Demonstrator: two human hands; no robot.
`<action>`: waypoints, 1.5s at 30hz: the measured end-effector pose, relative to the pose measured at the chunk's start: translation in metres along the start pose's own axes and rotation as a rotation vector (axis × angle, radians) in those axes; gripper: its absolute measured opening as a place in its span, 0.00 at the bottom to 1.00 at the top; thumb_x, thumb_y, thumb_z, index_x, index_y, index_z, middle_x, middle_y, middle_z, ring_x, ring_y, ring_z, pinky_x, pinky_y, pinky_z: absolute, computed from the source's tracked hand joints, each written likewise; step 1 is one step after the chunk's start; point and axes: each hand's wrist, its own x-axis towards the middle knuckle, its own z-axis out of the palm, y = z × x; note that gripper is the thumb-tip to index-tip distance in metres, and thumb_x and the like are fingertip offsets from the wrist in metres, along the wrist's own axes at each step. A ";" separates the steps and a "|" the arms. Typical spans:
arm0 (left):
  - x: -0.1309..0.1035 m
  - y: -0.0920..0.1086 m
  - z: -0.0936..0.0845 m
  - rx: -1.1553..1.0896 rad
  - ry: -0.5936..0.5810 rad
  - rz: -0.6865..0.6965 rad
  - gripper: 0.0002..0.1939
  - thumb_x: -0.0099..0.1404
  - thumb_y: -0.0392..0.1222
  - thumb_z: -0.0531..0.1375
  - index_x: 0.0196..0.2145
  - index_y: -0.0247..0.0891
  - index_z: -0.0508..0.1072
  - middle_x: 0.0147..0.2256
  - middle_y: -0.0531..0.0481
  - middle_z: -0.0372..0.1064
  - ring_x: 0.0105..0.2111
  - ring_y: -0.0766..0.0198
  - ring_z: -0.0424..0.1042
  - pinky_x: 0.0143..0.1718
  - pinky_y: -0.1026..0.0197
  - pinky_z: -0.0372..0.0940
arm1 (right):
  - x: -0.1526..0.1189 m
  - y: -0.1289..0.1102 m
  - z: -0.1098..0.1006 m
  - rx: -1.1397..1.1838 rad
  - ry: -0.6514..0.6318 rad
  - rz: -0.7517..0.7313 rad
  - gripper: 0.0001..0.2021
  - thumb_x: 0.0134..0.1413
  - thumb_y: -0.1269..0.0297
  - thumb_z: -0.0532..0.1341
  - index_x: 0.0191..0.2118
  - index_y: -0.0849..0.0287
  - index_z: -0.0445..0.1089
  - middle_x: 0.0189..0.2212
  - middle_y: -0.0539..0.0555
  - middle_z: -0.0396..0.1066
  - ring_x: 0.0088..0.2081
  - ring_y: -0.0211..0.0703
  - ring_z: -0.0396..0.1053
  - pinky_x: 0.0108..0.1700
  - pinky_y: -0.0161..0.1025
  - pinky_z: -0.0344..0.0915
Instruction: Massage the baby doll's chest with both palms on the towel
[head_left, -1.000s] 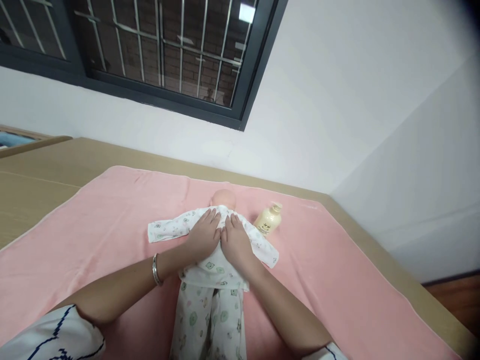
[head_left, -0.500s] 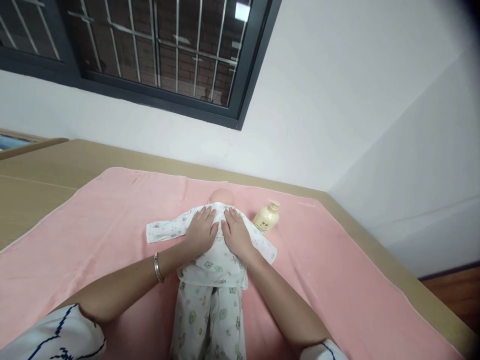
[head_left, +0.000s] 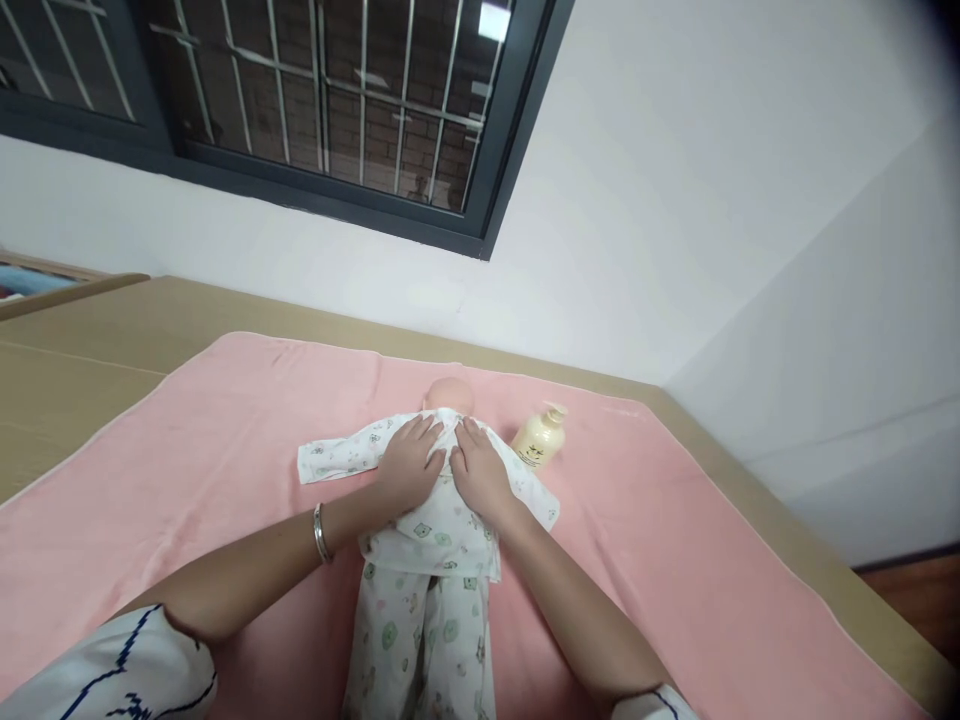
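A baby doll (head_left: pixel 448 397) lies on a pink blanket (head_left: pixel 247 420), its bald head toward the wall. It wears a white long-sleeved top (head_left: pixel 442 545) printed with small green figures and matching trousers (head_left: pixel 386 640). Both of my hands rest flat on the upper part of the top, side by side, thumbs close together. My left hand (head_left: pixel 409 465) has its fingers stretched toward the doll's shoulder. On the other side my right hand (head_left: pixel 481 470) lies likewise, fingers extended. Neither hand grips anything. The cloth under my palms is hidden.
A pale yellow pump bottle (head_left: pixel 541 437) stands on the blanket just right of the doll's right-hand sleeve. Beneath the blanket is a wooden surface (head_left: pixel 225 305), bordered by a white wall (head_left: pixel 600 250). A barred window (head_left: pixel 322 110) with a dark frame is above.
My hands stay on the doll's top, with only a very slight shift of the fingers. The whole view has moved a little, so everything sits slightly further right.
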 end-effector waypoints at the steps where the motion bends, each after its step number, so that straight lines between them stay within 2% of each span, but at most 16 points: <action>1: 0.004 -0.004 -0.001 -0.004 -0.023 -0.020 0.22 0.68 0.43 0.50 0.57 0.32 0.67 0.59 0.38 0.64 0.61 0.50 0.60 0.62 0.46 0.56 | -0.003 -0.005 -0.001 -0.016 0.004 0.014 0.26 0.63 0.68 0.46 0.64 0.71 0.57 0.65 0.67 0.53 0.67 0.53 0.48 0.67 0.51 0.46; 3: 0.011 -0.010 -0.002 0.001 -0.058 -0.053 0.23 0.69 0.44 0.49 0.57 0.31 0.66 0.58 0.38 0.65 0.60 0.50 0.61 0.61 0.46 0.57 | -0.009 -0.015 -0.002 -0.042 0.010 0.030 0.25 0.63 0.69 0.46 0.63 0.70 0.58 0.64 0.67 0.56 0.66 0.53 0.50 0.67 0.50 0.48; 6: 0.011 -0.007 0.000 0.045 -0.040 -0.069 0.23 0.69 0.43 0.48 0.57 0.30 0.65 0.58 0.37 0.65 0.61 0.49 0.60 0.61 0.45 0.56 | -0.014 -0.020 -0.002 -0.048 0.002 0.014 0.25 0.63 0.68 0.46 0.63 0.72 0.58 0.63 0.68 0.56 0.66 0.54 0.50 0.67 0.51 0.47; 9: -0.001 0.007 0.002 0.078 0.001 -0.028 0.22 0.69 0.40 0.48 0.58 0.32 0.65 0.59 0.38 0.63 0.63 0.48 0.56 0.62 0.44 0.54 | -0.006 -0.010 -0.003 0.030 -0.021 -0.018 0.24 0.64 0.66 0.45 0.62 0.71 0.58 0.65 0.68 0.53 0.67 0.53 0.48 0.67 0.51 0.46; 13: -0.013 0.020 0.000 0.053 -0.012 0.053 0.22 0.68 0.37 0.48 0.58 0.36 0.66 0.61 0.42 0.61 0.64 0.49 0.53 0.63 0.43 0.53 | 0.010 0.006 -0.003 0.123 -0.014 -0.021 0.25 0.63 0.66 0.46 0.63 0.70 0.57 0.65 0.66 0.52 0.67 0.50 0.49 0.67 0.50 0.46; 17: -0.002 0.009 -0.004 0.011 -0.048 0.038 0.23 0.68 0.40 0.48 0.58 0.35 0.66 0.60 0.43 0.63 0.64 0.50 0.55 0.62 0.44 0.54 | 0.004 -0.001 0.001 0.071 0.028 -0.006 0.25 0.64 0.65 0.46 0.63 0.70 0.56 0.64 0.66 0.56 0.66 0.52 0.52 0.66 0.54 0.47; 21: 0.012 -0.007 -0.004 -0.002 -0.056 -0.059 0.24 0.69 0.44 0.47 0.59 0.34 0.65 0.60 0.40 0.63 0.62 0.50 0.58 0.61 0.44 0.56 | -0.013 -0.016 0.002 0.015 0.028 -0.039 0.24 0.63 0.67 0.46 0.62 0.68 0.60 0.62 0.65 0.59 0.66 0.53 0.51 0.66 0.53 0.49; 24: 0.009 -0.003 -0.002 0.009 -0.050 -0.075 0.24 0.69 0.43 0.47 0.59 0.34 0.65 0.60 0.40 0.63 0.63 0.49 0.57 0.62 0.43 0.55 | -0.011 -0.013 -0.004 0.043 0.011 -0.061 0.23 0.62 0.70 0.46 0.60 0.66 0.63 0.61 0.63 0.61 0.65 0.50 0.53 0.66 0.50 0.50; 28: -0.007 0.014 -0.001 0.016 -0.049 0.015 0.23 0.67 0.37 0.48 0.58 0.36 0.66 0.60 0.44 0.63 0.64 0.49 0.54 0.62 0.42 0.54 | 0.007 0.003 -0.008 0.141 0.022 -0.059 0.20 0.63 0.68 0.47 0.56 0.61 0.66 0.57 0.60 0.66 0.62 0.48 0.58 0.63 0.49 0.54; 31: -0.012 0.019 -0.005 -0.003 -0.053 0.030 0.23 0.66 0.36 0.48 0.57 0.37 0.68 0.60 0.45 0.64 0.64 0.49 0.55 0.62 0.43 0.54 | 0.012 0.005 -0.003 0.096 0.034 -0.014 0.21 0.63 0.68 0.47 0.57 0.66 0.64 0.59 0.64 0.64 0.63 0.51 0.57 0.64 0.52 0.53; 34: -0.005 0.013 -0.010 -0.071 -0.095 0.010 0.23 0.66 0.36 0.48 0.57 0.36 0.68 0.60 0.44 0.63 0.64 0.51 0.55 0.63 0.43 0.54 | 0.001 -0.006 0.004 0.010 0.052 -0.020 0.23 0.63 0.69 0.45 0.61 0.71 0.60 0.62 0.67 0.59 0.65 0.53 0.53 0.66 0.54 0.48; 39: 0.008 -0.001 -0.010 -0.186 -0.169 -0.056 0.24 0.68 0.38 0.46 0.59 0.39 0.65 0.62 0.45 0.59 0.65 0.52 0.53 0.63 0.39 0.49 | -0.019 -0.021 0.004 -0.038 0.054 -0.100 0.25 0.60 0.73 0.47 0.61 0.68 0.62 0.61 0.64 0.60 0.66 0.53 0.49 0.66 0.52 0.50; 45: -0.001 -0.003 0.004 -0.146 -0.034 -0.032 0.23 0.68 0.39 0.47 0.59 0.38 0.65 0.62 0.44 0.61 0.65 0.53 0.52 0.64 0.40 0.49 | -0.003 -0.004 0.001 0.093 0.073 -0.049 0.22 0.64 0.66 0.47 0.61 0.62 0.63 0.64 0.59 0.58 0.66 0.49 0.51 0.66 0.53 0.48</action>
